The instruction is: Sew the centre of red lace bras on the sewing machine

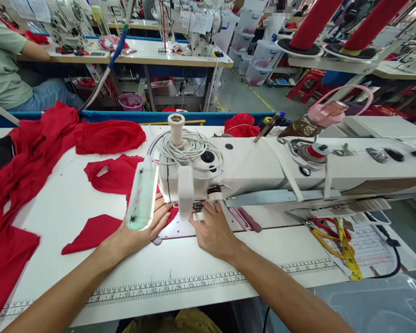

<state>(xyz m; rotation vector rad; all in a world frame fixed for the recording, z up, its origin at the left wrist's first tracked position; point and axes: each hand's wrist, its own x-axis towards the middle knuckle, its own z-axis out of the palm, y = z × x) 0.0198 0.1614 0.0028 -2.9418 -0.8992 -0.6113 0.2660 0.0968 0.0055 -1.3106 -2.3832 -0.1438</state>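
Behind, machines (197, 32) — white table (270, 252), red cloth (93, 233), left hand (138, 237) spread, right hand (213, 231) — grip unclear.

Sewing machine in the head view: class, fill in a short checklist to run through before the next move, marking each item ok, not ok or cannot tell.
1. Left hand beside the machine head, fingers extended: ok.
2. Right hand clear of the needle: cannot tell; its fingertips reach under the machine head, and the needle is hidden.
3. Table left of the machine free of loose red fabric: not ok; several pieces lie there.
4. Scissors away from both hands: ok, over at the right.
5. Coiled cable clear of the hands: ok, on top of the machine.
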